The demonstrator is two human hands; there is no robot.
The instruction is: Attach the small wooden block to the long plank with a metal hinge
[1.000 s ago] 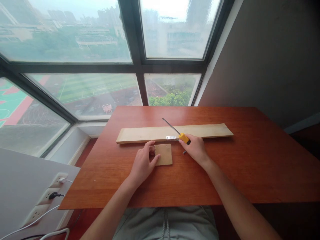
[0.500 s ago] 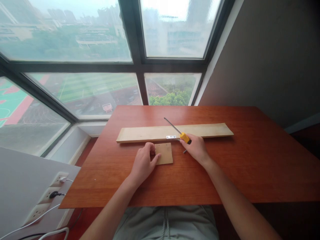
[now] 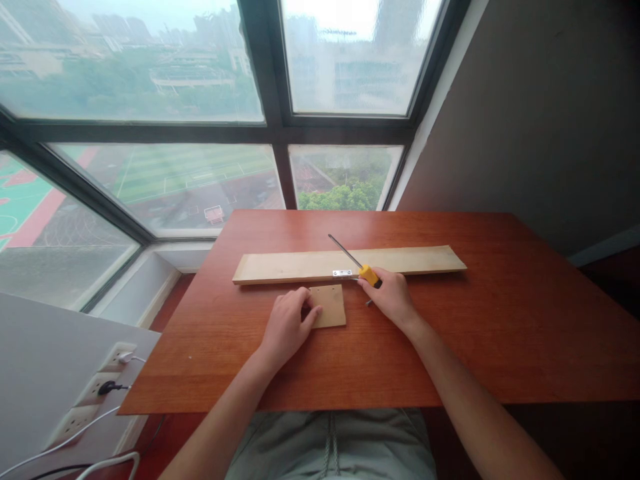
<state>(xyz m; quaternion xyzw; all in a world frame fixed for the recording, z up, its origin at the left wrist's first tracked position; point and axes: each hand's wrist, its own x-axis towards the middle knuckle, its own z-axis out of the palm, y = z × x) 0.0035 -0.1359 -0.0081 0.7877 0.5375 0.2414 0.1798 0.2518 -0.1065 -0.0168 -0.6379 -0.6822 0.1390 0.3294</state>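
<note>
My right hand (image 3: 393, 295) is closed around a screwdriver (image 3: 369, 274) with a yellow and black handle, its shaft pointing up and left above a long pale wooden board (image 3: 290, 265). On the board's near edge sits a small metal hinge (image 3: 343, 273). My left hand (image 3: 291, 321) grips the left edge of a small square wooden piece (image 3: 330, 308) between thumb and fingers; two small holes show near its far edge. Just below my right hand, a small dark metal piece (image 3: 369, 303) lies on the table, partly hidden.
The reddish-brown wooden table (image 3: 210, 360) reaches to a large window (image 3: 200, 180) at the back. A grey wall (image 3: 525, 120) rises on the right. Wall sockets (image 3: 97, 390) with plugs and cables are at the lower left, beside the table's edge.
Almost everything stays in place. The view shifts very slightly; both hands keep their positions by the board and the square piece.
</note>
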